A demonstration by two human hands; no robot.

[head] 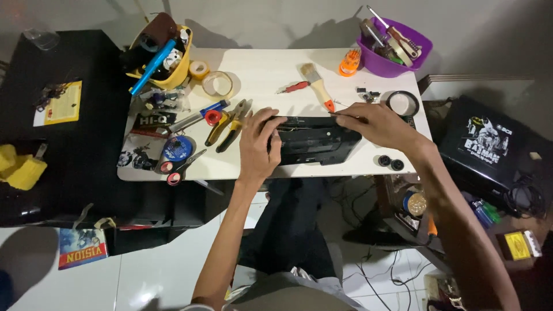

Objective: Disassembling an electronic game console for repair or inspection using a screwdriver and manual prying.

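White rectangular worktop (271, 75) stands against a pale grey wall (276, 20). Black side table (63, 144) adjoins its left edge. Floor: white glossy tiles (150, 270), lit from overhead.

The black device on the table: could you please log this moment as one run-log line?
left hand: grips black device left end | right hand: on its top right edge | pliers: beside left hand | table: white

Black plastic device casing (314, 141) sat at frame centre, on the near edge of the white table. Flat, roughly rectangular, long side running left to right, top open with internals partly visible. Its left end and upper right edge were covered by hands.
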